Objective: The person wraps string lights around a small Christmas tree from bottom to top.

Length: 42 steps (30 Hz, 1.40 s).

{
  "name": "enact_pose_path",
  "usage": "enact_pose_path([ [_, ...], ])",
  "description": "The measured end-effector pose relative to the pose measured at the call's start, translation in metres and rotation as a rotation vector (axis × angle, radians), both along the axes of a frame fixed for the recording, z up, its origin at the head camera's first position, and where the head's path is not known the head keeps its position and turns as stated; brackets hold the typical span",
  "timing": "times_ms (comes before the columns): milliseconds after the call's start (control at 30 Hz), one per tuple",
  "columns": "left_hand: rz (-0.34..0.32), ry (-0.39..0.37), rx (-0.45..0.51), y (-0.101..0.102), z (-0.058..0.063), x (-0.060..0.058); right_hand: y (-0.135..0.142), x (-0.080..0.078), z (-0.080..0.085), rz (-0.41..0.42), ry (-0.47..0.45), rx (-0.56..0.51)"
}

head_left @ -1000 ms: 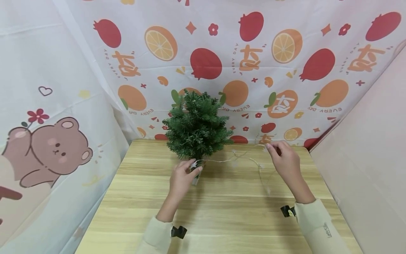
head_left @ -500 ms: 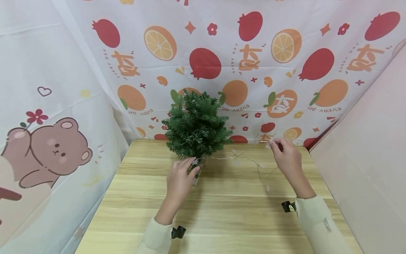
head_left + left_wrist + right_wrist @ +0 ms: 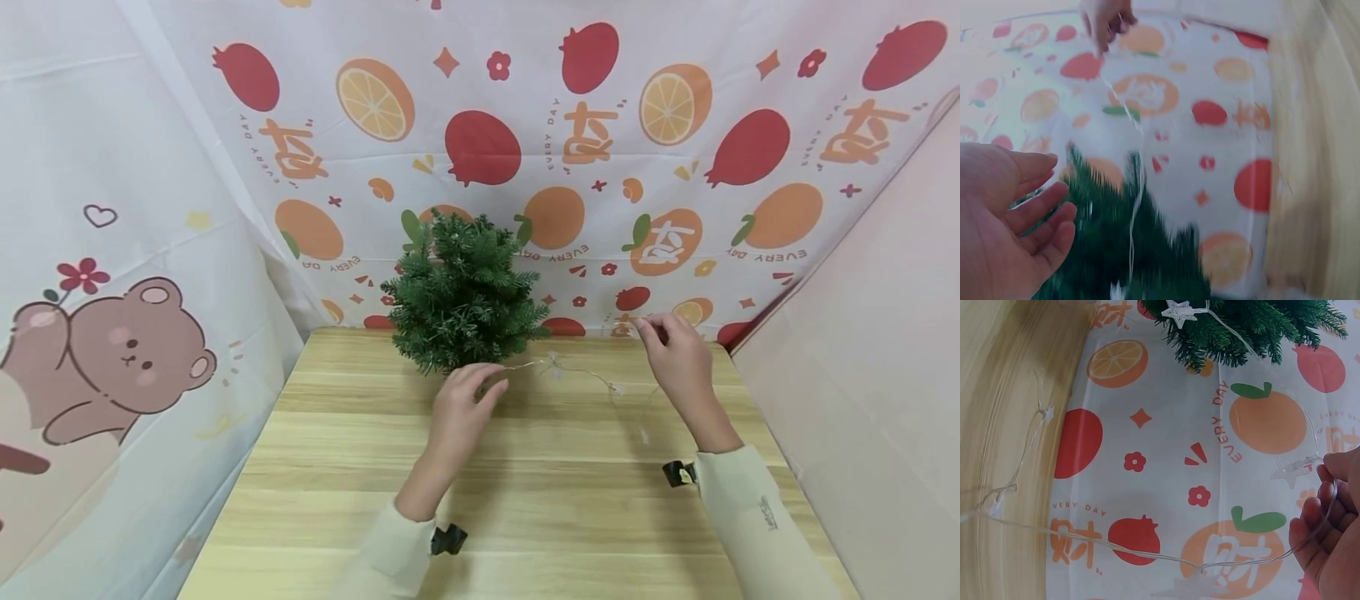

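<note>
A small green artificial Christmas tree (image 3: pixel 468 292) stands at the back of the table. My right hand (image 3: pixel 681 367), to the right of the tree, pinches a string of star lights (image 3: pixel 1260 359) between thumb and fingers. One clear star (image 3: pixel 1294 470) dangles right beside those fingertips, and another star (image 3: pixel 1179 312) lies against the branches. My left hand (image 3: pixel 461 412) is low in front of the tree, covering its base in the head view. In the left wrist view its fingers (image 3: pixel 1041 212) are loosely bent and hold nothing, with the wire passing to their right.
The wooden table (image 3: pixel 540 517) ends against a fruit-printed cloth (image 3: pixel 487 75) behind the tree. A white cloth with a bear print (image 3: pixel 138 350) hangs on the left, and a pale panel (image 3: pixel 877 333) closes the right side. Slack wire droops over the table.
My left hand has moved to the right, from beside the trunk to in front of it. My right hand has risen slightly, still pinching the light string.
</note>
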State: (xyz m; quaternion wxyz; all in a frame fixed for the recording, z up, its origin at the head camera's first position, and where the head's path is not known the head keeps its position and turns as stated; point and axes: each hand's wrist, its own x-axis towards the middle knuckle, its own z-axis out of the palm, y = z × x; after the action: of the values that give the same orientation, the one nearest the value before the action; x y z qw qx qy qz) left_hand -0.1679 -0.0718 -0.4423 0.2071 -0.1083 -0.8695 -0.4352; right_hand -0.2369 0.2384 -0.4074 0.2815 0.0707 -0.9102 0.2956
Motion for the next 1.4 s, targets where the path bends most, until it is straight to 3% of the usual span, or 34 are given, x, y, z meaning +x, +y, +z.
enact_pose_path([
  [167,-0.120,-0.023,0.088,0.041,0.007,-0.014,-0.001,-0.003,0.000,-0.017,-0.022,-0.008],
  [300,-0.189,-0.055,0.107,0.074,0.014,-0.029,-0.001,-0.006,0.001,-0.021,-0.032,-0.018],
  [567,-0.185,-0.055,0.076,0.123,0.024,-0.075,-0.005,-0.011,0.002,-0.008,-0.047,-0.023],
  [767,-0.186,-0.056,0.081,0.132,0.025,-0.096,-0.008,-0.008,0.004,0.011,-0.055,-0.020],
  [1067,-0.193,-0.088,0.081,0.134,0.022,-0.104,-0.011,-0.006,0.010,0.022,-0.068,-0.030],
  [1400,-0.077,0.001,0.077,0.140,0.020,-0.115,-0.011,0.002,0.018,0.055,-0.140,0.048],
])
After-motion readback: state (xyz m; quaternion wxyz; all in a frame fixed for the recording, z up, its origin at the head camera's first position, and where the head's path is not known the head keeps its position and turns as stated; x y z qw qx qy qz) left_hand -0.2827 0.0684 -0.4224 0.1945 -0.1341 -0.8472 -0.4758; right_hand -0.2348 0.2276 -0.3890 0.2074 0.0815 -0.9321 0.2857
